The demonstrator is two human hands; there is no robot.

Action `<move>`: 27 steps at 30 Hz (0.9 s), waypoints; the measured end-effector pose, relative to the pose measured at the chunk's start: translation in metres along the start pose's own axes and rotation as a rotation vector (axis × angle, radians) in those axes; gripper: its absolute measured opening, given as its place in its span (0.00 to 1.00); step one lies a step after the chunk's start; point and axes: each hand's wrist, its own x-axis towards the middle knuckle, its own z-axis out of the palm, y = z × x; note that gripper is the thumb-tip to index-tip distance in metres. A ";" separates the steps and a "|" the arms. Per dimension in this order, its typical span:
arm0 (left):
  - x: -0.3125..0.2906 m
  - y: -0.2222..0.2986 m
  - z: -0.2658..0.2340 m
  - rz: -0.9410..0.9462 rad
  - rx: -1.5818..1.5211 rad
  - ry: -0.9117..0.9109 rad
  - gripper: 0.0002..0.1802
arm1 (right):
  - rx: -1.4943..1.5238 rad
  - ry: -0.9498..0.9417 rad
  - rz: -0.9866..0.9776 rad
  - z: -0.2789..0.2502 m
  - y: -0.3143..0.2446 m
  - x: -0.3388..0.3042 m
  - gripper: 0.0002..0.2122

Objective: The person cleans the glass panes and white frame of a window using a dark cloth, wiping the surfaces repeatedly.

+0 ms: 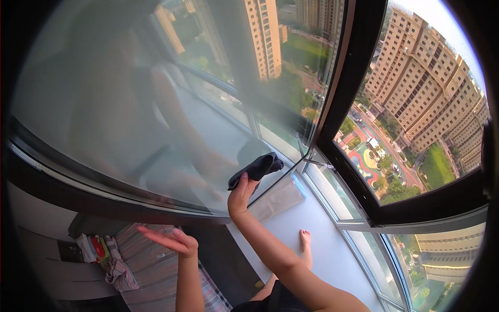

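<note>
Dark cloth point(257, 170): located at the lower right edge of the glass pane point(223, 104), gripped in the right hand point(241, 195), fingers closed around it, partly hidden. Contact with the glass cannot be confirmed. Left hand point(175, 242): raised, fingers extended. Bare foot point(305, 240) noted on the white ledge point(332, 268). Striped bedding point(150, 270) lies lower left.

Right hand point(241, 194), fingers partly hidden by dark cloth point(257, 170), left hand point(175, 242) below-left of the grip — fingers blurred, both arms point(265, 244) cut by lower edge, reflection point(179, 119) left of the grip — indistinct, coloured ground point(368, 167) beyond it, details too small.
</note>
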 end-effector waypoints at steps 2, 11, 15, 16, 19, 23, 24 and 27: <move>0.023 -0.003 0.006 -0.201 -0.142 0.074 0.34 | -0.196 -0.172 -0.435 0.005 -0.059 0.010 0.34; -0.037 -0.086 0.033 -0.651 -0.702 0.112 0.50 | 0.087 0.136 0.239 -0.028 0.087 0.027 0.23; -0.027 -0.071 0.053 -0.522 -0.639 0.047 0.50 | 0.341 0.443 0.780 -0.033 0.099 0.021 0.23; -0.026 -0.075 0.044 -0.486 -0.599 0.041 0.50 | 0.366 0.457 0.786 -0.016 0.079 0.002 0.24; 0.003 -0.055 0.029 -0.390 -0.330 0.069 0.50 | 0.209 0.101 0.372 0.021 -0.025 -0.050 0.26; -0.008 -0.065 0.028 -0.434 -0.365 0.055 0.51 | -0.258 -0.417 -0.771 0.034 -0.117 -0.066 0.28; -0.004 -0.055 0.028 -0.509 -0.343 -0.075 0.51 | -0.264 -0.430 -0.860 0.037 -0.114 -0.063 0.26; -0.009 -0.060 0.027 -0.445 -0.342 0.010 0.50 | -0.311 -0.466 -1.125 0.029 -0.066 -0.057 0.26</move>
